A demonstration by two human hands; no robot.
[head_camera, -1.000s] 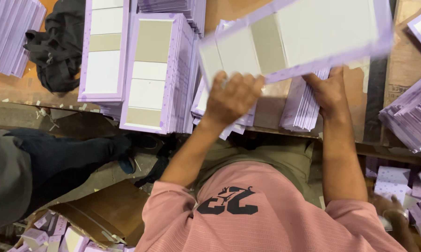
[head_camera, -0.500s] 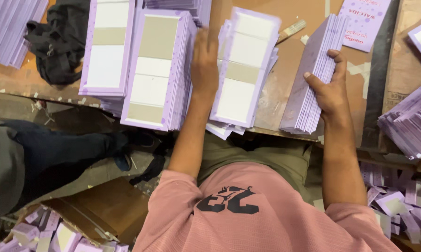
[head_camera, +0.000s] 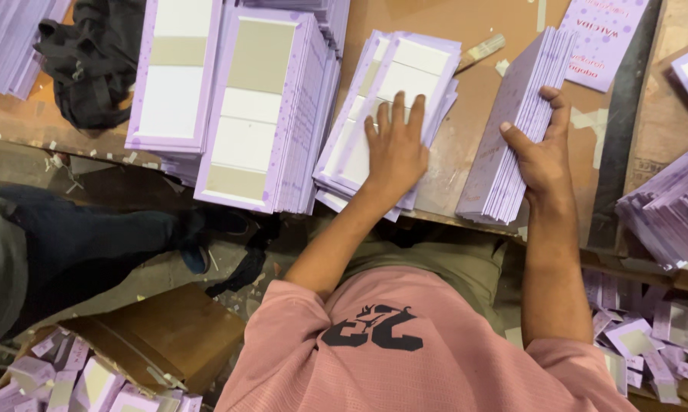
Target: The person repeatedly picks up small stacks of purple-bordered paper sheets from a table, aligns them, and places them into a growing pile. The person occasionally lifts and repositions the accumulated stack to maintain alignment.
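Packaging workshop, stacked lilac card covers (head_camera: 267,114), worn workbench (head_camera: 466,145), offcuts (head_camera: 649,336)

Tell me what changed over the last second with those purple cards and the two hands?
A second ago the left hand was swinging one purple card through the air. That card has been laid on the middle pile, and the left hand has come down flat on it, palm pressing. The right hand kept its grip on the slanting stack. The two tall stacks at left and the black bag did not move.

A black bag (head_camera: 92,65) lies beside a brush (head_camera: 481,49).
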